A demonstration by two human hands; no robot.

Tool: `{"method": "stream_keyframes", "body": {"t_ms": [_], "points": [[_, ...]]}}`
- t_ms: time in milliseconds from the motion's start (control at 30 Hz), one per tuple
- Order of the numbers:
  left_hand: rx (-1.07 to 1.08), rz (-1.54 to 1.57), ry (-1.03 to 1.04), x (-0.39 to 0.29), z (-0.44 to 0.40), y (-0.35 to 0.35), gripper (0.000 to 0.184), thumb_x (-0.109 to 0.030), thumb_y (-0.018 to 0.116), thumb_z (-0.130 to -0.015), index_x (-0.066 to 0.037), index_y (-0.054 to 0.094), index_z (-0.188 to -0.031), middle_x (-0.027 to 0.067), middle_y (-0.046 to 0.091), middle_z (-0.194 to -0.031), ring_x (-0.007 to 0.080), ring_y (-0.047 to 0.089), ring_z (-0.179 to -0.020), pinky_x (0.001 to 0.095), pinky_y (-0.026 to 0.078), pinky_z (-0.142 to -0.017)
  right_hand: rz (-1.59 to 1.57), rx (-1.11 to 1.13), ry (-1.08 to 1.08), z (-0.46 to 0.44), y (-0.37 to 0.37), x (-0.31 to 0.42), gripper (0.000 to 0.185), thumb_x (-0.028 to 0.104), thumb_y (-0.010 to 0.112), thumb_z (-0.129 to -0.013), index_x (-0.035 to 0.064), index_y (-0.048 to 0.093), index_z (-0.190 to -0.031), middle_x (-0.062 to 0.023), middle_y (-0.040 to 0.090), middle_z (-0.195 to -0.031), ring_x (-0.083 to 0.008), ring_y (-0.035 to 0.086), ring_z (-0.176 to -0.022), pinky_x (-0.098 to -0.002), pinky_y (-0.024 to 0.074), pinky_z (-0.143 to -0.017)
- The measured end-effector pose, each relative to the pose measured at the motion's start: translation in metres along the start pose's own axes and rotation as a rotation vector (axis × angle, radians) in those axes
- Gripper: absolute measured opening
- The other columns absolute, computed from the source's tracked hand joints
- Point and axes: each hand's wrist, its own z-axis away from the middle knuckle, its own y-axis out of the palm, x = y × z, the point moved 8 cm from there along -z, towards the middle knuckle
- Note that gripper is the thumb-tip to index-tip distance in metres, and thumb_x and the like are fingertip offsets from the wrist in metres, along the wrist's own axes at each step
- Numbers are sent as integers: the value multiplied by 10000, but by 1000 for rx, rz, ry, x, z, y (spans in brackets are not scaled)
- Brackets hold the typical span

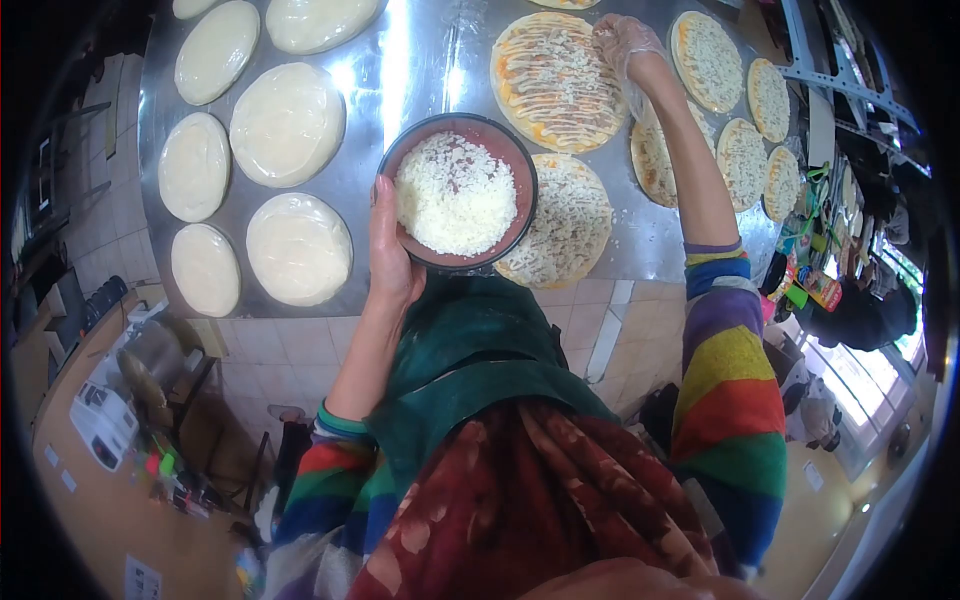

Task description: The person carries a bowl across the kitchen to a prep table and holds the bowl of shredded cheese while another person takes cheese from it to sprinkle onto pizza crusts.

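My left hand (388,240) is closed on the rim and side of a round brown bowl (527,205), holding it tilted near the table's front edge. White grated cheese (455,195) fills much of the bowl. Over the right side of a round pizza (555,85) with pale sauce stripes, my right hand (630,48) wears a clear plastic glove. Its fingers are curled closed on grated cheese, mostly hidden by the hand. White crumbs lie on that pizza below the fingers. Closer to me, another pizza (560,220) is covered with crumbs and partly hidden by the bowl.
Several plain dough rounds (288,125) lie on the left of the shiny metal table (400,60). More crumb-topped pizzas (707,60) lie on the right, one partly behind my right forearm. A blue metal rack (850,70) stands beyond the right edge.
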Motion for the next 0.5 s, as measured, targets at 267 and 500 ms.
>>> {"method": "stream_keyframes", "body": {"t_ms": [267, 500], "points": [[-13, 1, 7, -1, -1, -4, 520, -428, 382, -996, -17, 395, -1313, 129, 489, -1281, 211, 500, -1177, 355, 412, -1004, -211, -94, -188, 0, -13, 53, 229, 239, 543, -823, 34, 643, -823, -236, 617, -866, -384, 604, -872, -431, 459, -744], [-15, 12, 20, -5, 0, -3, 527, -431, 382, -995, -15, 395, -1319, 135, 487, -1288, 213, 498, -1186, 358, 415, -1003, -1006, -72, -4, 5, 31, 55, 320, 283, 439, -938, 39, 646, -937, -205, 659, -965, -337, 628, -855, -429, 480, -785]]}}
